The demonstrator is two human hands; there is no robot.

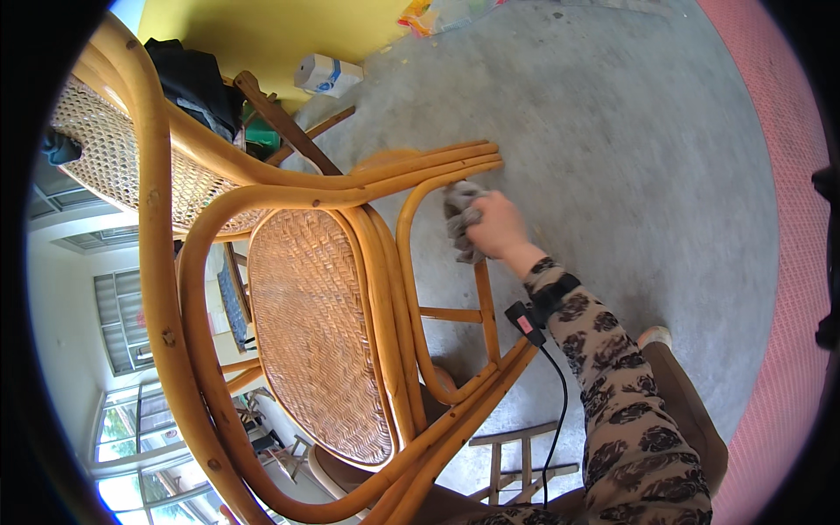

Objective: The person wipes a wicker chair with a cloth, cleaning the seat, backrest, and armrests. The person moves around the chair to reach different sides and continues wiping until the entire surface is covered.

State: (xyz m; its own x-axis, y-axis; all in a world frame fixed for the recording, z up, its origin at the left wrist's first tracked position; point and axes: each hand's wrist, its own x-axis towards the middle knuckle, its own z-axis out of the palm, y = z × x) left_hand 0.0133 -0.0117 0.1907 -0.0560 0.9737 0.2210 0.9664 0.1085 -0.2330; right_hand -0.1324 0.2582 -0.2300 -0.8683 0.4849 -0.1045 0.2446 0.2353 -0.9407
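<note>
My right hand [497,223] is closed on a crumpled grey cloth [464,220], which lies against the curved lower frame of a rattan armchair [154,197], near the ends of its bundled poles. The chair appears sideways in the view, with its woven seat [315,328] left of the hand and its open-weave cane panel [105,131] at the upper left. A dark strap with a small cabled device [525,323] sits around my right wrist. My left hand is out of view; part of a patterned sleeve shows at the bottom edge.
A dark wooden folding frame [285,125] with black fabric [190,82] on it stands behind the chair. A white and blue package [328,75] rests by the yellow wall. A wooden frame [525,453] lies low, near my legs. Pink patterned material [787,262] borders the grey floor at right.
</note>
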